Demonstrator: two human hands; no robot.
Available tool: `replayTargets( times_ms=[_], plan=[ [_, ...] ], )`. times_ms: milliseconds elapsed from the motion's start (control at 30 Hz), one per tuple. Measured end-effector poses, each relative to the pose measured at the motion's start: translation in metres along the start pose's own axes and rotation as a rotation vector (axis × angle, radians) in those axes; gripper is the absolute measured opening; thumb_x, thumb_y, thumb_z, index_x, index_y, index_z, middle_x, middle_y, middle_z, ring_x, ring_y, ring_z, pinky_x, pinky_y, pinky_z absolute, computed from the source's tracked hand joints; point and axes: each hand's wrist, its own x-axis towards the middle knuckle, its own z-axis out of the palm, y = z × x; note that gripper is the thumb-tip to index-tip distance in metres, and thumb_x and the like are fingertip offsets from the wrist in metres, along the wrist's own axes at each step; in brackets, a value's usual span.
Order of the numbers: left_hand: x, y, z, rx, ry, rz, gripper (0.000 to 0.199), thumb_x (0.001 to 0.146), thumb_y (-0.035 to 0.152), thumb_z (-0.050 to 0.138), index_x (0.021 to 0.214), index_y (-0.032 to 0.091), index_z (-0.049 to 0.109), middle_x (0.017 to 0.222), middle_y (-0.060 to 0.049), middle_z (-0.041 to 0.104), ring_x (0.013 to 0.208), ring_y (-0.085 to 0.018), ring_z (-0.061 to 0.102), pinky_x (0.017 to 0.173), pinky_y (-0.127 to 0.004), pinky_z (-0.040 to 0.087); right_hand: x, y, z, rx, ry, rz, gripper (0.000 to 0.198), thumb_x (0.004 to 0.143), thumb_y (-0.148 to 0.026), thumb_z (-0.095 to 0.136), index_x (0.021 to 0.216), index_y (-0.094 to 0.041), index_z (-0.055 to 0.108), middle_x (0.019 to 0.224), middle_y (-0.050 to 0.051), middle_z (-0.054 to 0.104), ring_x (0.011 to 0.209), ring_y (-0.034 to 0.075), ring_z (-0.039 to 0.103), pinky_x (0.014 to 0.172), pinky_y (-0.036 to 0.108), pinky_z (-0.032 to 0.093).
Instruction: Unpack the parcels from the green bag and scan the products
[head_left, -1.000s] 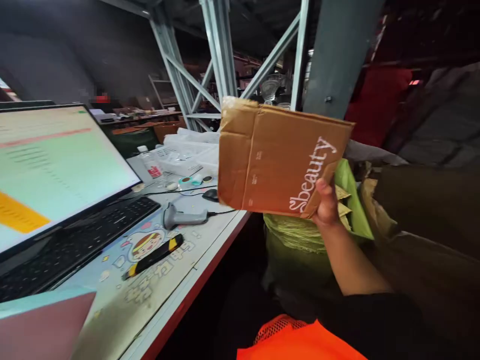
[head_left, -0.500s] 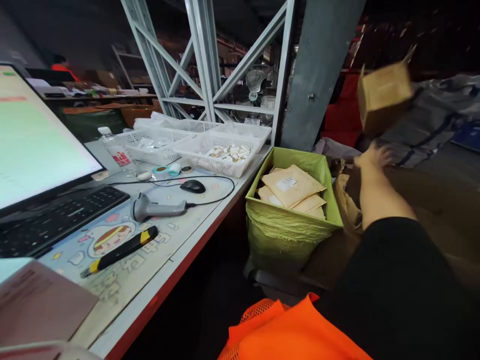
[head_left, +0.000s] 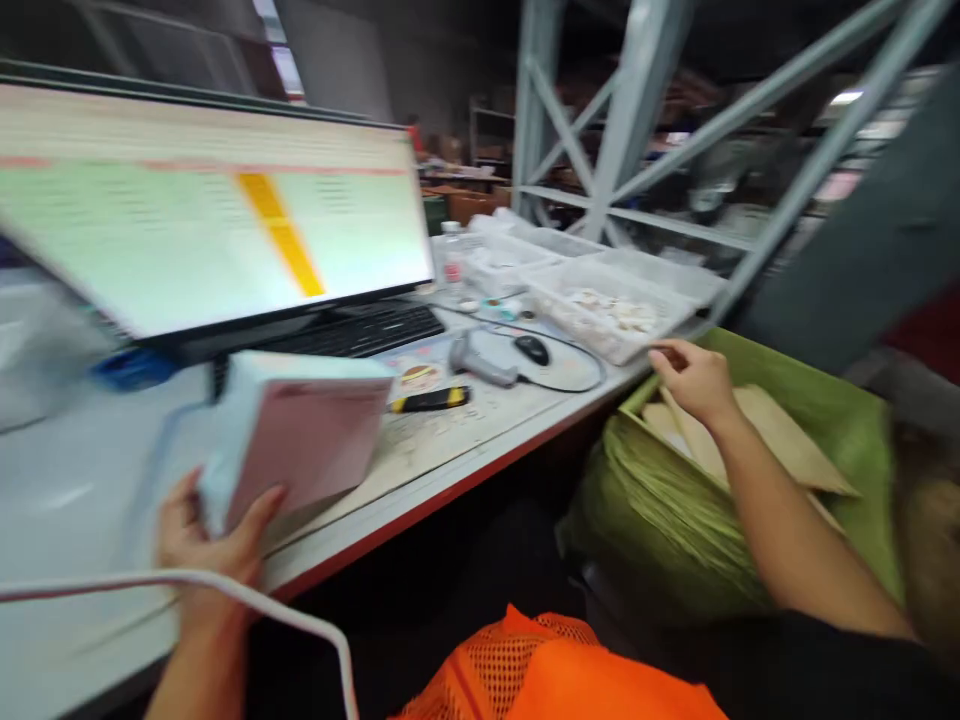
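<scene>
One pink and blue box (head_left: 311, 435) is over the desk (head_left: 79, 500), pinched by the left hand's fingers (head_left: 259, 512). The right hand (head_left: 696, 382) is over the green bag (head_left: 675, 510), fingers bent, a little apart.

- no word or number can be read here
- monitor (head_left: 187, 230): rows of small dark text beneath a reddish band (head_left: 225, 168) (all of it too blurred to make out)
- bottle (head_left: 451, 250): a red-marked label (head_left: 453, 271), its lettering too small to tell
- desk mat (head_left: 487, 418): printed marks near a cartoon face (head_left: 418, 376), illegible
</scene>
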Motion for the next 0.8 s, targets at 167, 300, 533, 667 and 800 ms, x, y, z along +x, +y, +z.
replayTargets(
  times_ms=[167,300,533,667,800],
  plan=[
    [0.010,-0.001,0.003,-0.232,0.359,-0.025,0.093,0.068,0.077,0.087,0.136,0.017,0.065,0.132,-0.013,0.068,0.124,-0.033,0.065,0.114,-0.045,0.051,0.033,-0.063,0.120,0.223,-0.269,-0.224,0.045,0.092,-0.051,0.065,0.118,-0.018,0.079,0.093,0.010,0.080,0.075,0.026,0.074,0.080,0.039,0.062],
    [0.009,-0.002,0.001,-0.359,0.259,-0.059,0.117,0.066,0.067,0.095,0.159,0.021,0.042,0.140,-0.015,0.062,0.122,-0.030,0.067,0.109,-0.043,0.054,0.044,-0.124,0.197,0.092,-0.485,-0.248,0.060,0.095,-0.047,0.064,0.141,-0.008,0.068,0.126,0.020,0.077,0.107,0.034,0.075,0.102,0.047,0.056],
    [-0.013,-0.008,0.009,-0.402,0.047,-0.300,0.101,0.071,0.068,0.088,0.149,0.016,0.051,0.140,-0.018,0.065,0.132,-0.035,0.063,0.112,-0.046,0.053,0.029,-0.201,0.250,-0.237,-0.692,-0.186,0.057,0.102,-0.045,0.058,0.141,-0.003,0.060,0.133,0.029,0.069,0.128,0.041,0.065,0.101,0.047,0.053],
    [-0.001,-0.001,0.005,-0.312,0.117,-0.323,0.091,0.073,0.075,0.080,0.137,0.014,0.059,0.131,-0.020,0.069,0.126,-0.038,0.066,0.106,-0.050,0.054,0.035,-0.215,0.238,-0.224,-0.667,-0.193,0.044,0.099,-0.040,0.059,0.126,-0.006,0.069,0.121,0.027,0.074,0.117,0.040,0.070,0.094,0.045,0.054],
    [0.017,0.008,-0.008,-0.218,0.125,-0.321,0.085,0.077,0.079,0.074,0.132,0.015,0.062,0.126,-0.018,0.072,0.118,-0.037,0.069,0.101,-0.049,0.056,0.038,-0.215,0.180,0.148,-0.641,-0.453,0.036,0.089,-0.053,0.075,0.100,-0.019,0.076,0.094,0.012,0.079,0.089,0.032,0.074,0.077,0.038,0.055]
  ],
)
